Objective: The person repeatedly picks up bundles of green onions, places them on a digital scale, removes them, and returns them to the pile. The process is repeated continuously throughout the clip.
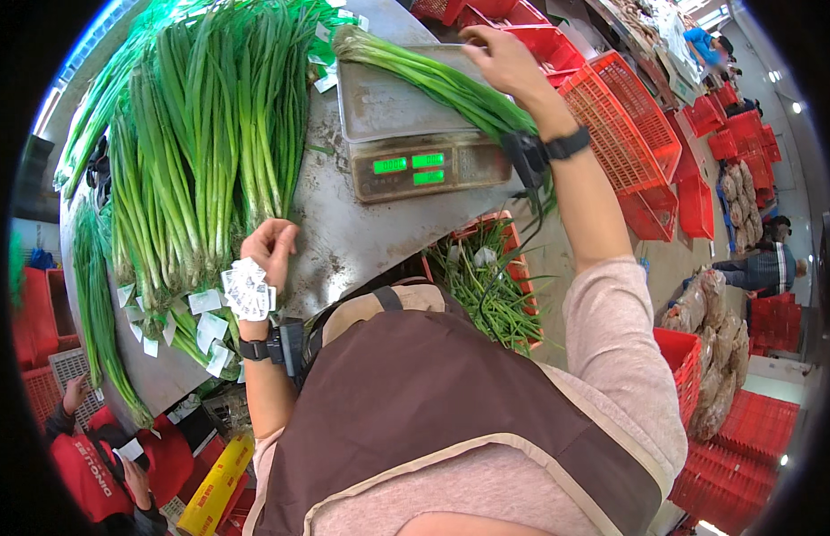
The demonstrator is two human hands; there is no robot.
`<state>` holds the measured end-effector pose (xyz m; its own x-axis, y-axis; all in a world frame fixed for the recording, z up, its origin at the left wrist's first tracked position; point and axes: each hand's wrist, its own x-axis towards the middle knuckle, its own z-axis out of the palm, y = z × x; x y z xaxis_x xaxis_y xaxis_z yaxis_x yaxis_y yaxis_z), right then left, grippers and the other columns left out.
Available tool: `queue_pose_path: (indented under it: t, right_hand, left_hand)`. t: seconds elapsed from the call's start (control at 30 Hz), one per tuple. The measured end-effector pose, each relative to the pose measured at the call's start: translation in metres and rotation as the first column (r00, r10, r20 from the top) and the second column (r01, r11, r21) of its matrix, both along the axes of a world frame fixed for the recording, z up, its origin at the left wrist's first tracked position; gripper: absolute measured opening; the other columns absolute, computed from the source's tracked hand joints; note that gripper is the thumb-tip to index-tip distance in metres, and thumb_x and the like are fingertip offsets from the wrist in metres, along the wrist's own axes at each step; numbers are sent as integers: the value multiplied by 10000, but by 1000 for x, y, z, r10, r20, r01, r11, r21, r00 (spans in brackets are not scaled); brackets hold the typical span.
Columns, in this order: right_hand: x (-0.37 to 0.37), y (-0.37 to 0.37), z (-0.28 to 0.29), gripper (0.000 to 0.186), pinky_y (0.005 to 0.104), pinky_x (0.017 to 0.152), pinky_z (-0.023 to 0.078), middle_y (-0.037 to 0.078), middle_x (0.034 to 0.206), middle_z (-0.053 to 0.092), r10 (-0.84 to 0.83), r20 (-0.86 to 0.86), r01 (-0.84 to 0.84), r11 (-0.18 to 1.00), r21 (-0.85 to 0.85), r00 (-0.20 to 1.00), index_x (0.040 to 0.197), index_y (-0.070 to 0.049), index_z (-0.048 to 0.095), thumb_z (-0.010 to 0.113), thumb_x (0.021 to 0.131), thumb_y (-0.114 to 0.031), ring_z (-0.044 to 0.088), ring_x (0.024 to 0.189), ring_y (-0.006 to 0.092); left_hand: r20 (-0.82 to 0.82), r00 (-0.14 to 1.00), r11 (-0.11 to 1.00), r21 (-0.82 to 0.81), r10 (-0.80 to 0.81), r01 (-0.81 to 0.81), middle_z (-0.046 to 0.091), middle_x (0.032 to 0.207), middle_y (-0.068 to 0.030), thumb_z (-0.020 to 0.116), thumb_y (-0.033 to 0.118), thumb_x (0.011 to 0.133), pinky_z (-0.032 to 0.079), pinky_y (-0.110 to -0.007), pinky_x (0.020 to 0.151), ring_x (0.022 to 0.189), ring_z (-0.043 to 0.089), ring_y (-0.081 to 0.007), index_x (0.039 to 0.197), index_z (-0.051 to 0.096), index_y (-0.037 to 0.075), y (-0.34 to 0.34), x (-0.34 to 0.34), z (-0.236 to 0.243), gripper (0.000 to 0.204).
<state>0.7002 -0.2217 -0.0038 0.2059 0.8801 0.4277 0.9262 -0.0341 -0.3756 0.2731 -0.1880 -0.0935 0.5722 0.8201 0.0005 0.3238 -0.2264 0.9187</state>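
My left hand (274,247) is beside the root ends of a broad pile of green onions (209,134) on the metal table. Its fingers are curled in, and what they hold, if anything, is hidden. A cluster of white printed labels (248,288) covers the wrist. Over the scale's far right edge hangs my right hand (504,61), its bent fingers apart and nothing visible in them. A separate bunch of green onions (424,79) lies slantwise on the scale pan (379,112), roots to the left, its leafy end passing beneath my right wrist. Lit green displays show on the scale (433,170).
A crate of loose greens (486,286) stands below the table edge (343,268). Red plastic crates (625,125) crowd the right. White tags (209,330) lie by the pile's roots. At lower left is another person in red (98,473); more people are far right.
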Motion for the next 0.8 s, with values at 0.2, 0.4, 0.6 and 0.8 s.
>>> queue_pose_path:
  t: [0.2,0.4,0.6,0.8]
  right_hand:
    - [-18,-164,3,246,256,676,502,77,848,664,-175,-671,417,882,218,720,1047,36,612,516,960,-173,627,750,135]
    - [-40,-267,-72,193,235,555,438,30,689,607,-267,-855,711,685,156,445,922,7,625,522,959,-152,535,586,93]
    - [-64,-305,-121,247,223,500,400,16,624,591,-385,-865,707,706,-52,322,820,2,641,542,952,-182,505,531,70]
    - [-75,-323,-158,383,249,451,386,21,488,526,-442,-887,689,686,-235,137,781,3,633,489,972,-296,503,452,93]
  left_hand:
    - [42,981,979,59,191,-193,382,561,45,598,238,925,247,-257,487,537,311,-50,614,438,44,9,-8,-12,400]
    - [81,969,970,53,234,-238,343,556,62,594,229,926,217,-251,483,535,269,-41,591,405,63,15,8,-15,420]
    - [51,978,975,92,200,-204,342,539,34,595,225,919,230,-270,484,525,289,-60,584,393,44,18,47,-15,431]
    - [-35,999,994,103,29,-25,359,562,48,596,260,915,235,-265,498,543,295,-62,589,430,71,14,83,-19,412]
